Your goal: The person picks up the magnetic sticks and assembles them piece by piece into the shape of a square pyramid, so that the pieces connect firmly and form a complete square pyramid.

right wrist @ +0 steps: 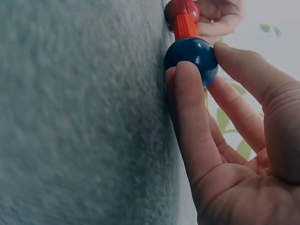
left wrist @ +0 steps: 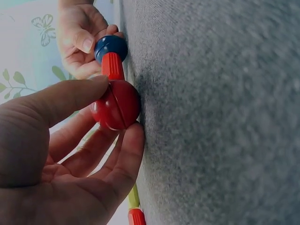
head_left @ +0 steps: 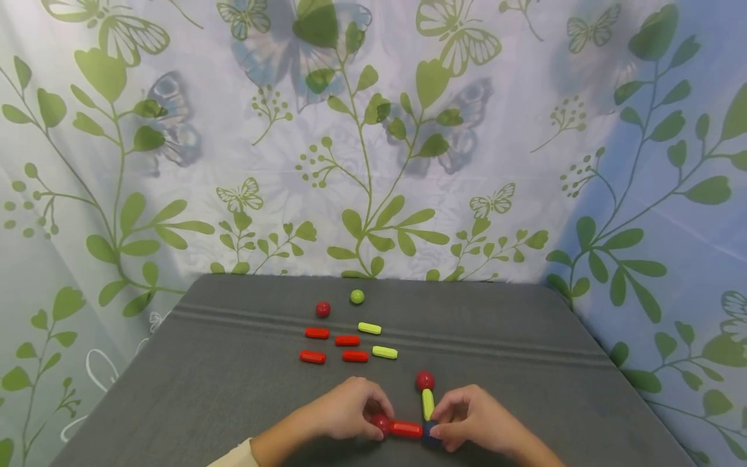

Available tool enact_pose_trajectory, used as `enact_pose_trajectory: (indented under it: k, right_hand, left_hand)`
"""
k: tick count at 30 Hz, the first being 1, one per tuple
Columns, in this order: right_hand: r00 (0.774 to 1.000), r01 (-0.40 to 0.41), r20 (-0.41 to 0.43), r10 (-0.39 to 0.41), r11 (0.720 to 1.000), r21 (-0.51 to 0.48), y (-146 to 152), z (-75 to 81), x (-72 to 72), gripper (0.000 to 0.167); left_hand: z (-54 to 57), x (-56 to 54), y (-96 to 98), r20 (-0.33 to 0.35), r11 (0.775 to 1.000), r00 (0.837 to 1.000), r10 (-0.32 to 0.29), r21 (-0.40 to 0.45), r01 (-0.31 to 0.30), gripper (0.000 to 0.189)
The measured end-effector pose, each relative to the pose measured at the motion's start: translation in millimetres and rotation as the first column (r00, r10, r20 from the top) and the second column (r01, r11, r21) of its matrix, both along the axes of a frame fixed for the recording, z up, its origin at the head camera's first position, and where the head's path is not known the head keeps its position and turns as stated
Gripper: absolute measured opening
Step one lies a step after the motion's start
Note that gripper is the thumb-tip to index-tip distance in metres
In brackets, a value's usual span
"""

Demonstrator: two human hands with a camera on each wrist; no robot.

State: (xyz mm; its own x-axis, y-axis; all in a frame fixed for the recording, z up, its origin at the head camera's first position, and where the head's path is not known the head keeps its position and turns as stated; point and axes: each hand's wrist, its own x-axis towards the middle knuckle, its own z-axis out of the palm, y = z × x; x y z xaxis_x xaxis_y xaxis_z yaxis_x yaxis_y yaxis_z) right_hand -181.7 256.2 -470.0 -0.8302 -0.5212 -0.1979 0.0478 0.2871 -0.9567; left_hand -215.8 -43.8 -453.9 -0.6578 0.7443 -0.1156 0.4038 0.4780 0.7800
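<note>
My left hand pinches a red ball between thumb and fingers, low on the table. A red stick runs from that ball to a dark blue ball. The blue ball is between the thumb and fingertips of my right hand. From the blue ball a yellow-green stick reaches away from me to another red ball, so the joined pieces form an L. In the head view my right fingers cover much of the blue ball.
Farther back on the grey table lie several loose red sticks and two yellow-green sticks. Behind them sit a loose red ball and a green ball. A leaf-patterned curtain hangs beyond the table's far edge.
</note>
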Motion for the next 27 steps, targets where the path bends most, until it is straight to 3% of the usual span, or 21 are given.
enact_pose_trajectory:
  k: [5,9,12,17,21,27]
  right_hand:
    - [0.999,0.01,0.038,-0.011,1.0,0.009,-0.4,0.5,0.7,0.028]
    - [1.0,0.027,-0.017,-0.027,0.999,0.018,1.8,-0.7,-3.6,0.025]
    - [0.994,0.091,-0.057,-0.089,0.995,0.037,3.0,-1.1,-9.6,0.024]
    - [0.975,0.213,-0.081,-0.209,0.976,0.05,0.4,0.4,-19.3,0.029]
    - [0.963,0.245,-0.128,-0.237,0.969,0.045,-5.5,0.3,-25.3,0.033]
    - [0.949,0.262,-0.195,-0.246,0.963,0.061,-12.5,-1.0,-33.0,0.035]
  left_hand:
    - [2.1,2.2,-2.2,0.045,1.0,0.999,-0.01,0.028,0.009,0.022]
    - [0.6,0.4,-4.9,0.08,0.998,0.997,-0.014,0.056,0.01,0.021]
    - [-0.5,-3.5,-10.8,0.073,0.997,0.997,-0.001,0.075,-0.004,0.02]
    - [1.8,-14.4,-27.9,-0.015,0.995,0.997,0.069,0.074,-0.068,0.02]
    - [5.4,-25.3,-44.8,-0.11,0.989,0.985,0.134,0.071,-0.127,0.022]
    - [6.1,-44.8,-71.5,-0.286,0.977,0.934,0.213,0.058,-0.205,0.02]
